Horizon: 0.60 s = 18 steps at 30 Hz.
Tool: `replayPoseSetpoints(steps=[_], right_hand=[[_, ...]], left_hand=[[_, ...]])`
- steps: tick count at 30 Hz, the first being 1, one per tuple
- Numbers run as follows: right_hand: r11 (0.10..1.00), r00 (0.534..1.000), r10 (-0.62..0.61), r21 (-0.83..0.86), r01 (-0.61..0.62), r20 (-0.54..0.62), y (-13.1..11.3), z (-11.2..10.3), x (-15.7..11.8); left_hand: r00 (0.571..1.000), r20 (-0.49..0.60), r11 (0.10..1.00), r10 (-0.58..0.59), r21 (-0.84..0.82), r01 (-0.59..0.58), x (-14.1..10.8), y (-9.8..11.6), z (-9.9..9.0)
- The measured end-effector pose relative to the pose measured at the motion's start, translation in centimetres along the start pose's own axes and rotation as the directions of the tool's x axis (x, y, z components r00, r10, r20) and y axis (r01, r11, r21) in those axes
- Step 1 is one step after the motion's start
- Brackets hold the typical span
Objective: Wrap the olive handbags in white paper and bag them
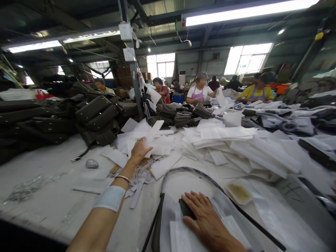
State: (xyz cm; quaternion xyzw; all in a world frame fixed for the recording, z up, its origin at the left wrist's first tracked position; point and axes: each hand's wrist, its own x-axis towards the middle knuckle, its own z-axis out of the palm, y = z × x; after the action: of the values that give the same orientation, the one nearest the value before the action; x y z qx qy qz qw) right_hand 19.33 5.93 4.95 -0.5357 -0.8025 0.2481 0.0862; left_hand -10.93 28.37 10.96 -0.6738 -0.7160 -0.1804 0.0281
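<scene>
My left hand [140,150] reaches out to the pile of white foam sheets, its fingers closed on a white sheet [155,132] that stands up at a slant. Small scraps [141,175] lie under that wrist. My right hand [201,215] rests palm down with fingers stretched over a small dark piece [187,209], which it partly hides. Beneath are white sheets and clear plastic. A long dark strap [194,169] arcs around this spot and runs down on both sides.
Dark bags [97,112] are heaped at the left. White sheets [225,140] spread across the middle and right. A small tray [239,192] with yellowish contents and a grey bin [296,196] stand at the right. Several people sit beyond, and a post [135,80] rises at centre.
</scene>
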Motion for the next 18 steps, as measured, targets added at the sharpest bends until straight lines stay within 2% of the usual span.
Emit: replayPoseSetpoints(steps=[4,7,9,12,14,18], right_hand=[[1.000,1.000,-0.006,0.008,0.006,0.016,0.1,0.0,0.1],[1.000,1.000,-0.024,0.016,0.024,0.003,0.5,0.3,0.1],[0.998,0.998,-0.060,0.010,0.060,-0.025,1.1,0.7,0.2],[0.987,0.983,-0.159,-0.027,0.157,-0.095,2.4,1.9,0.8],[0.977,0.962,-0.212,-0.075,0.202,-0.171,3.4,3.1,1.3],[0.945,0.912,-0.298,-0.220,0.240,-0.281,5.1,5.4,2.7]], left_hand=[[0.996,-0.088,0.998,-0.025,0.062,0.031,-0.6,-1.0,-1.1],[0.988,-0.113,0.992,0.105,0.080,-0.096,-2.2,-0.6,-0.2],[0.968,-0.075,0.970,0.240,0.067,-0.236,-3.3,0.2,1.2],[0.915,0.018,0.915,0.404,0.017,-0.404,-4.7,2.1,4.1],[0.882,0.053,0.884,0.467,-0.019,-0.467,-5.6,3.8,6.1],[0.838,0.044,0.837,0.544,-0.099,-0.539,-7.0,6.9,9.9]])
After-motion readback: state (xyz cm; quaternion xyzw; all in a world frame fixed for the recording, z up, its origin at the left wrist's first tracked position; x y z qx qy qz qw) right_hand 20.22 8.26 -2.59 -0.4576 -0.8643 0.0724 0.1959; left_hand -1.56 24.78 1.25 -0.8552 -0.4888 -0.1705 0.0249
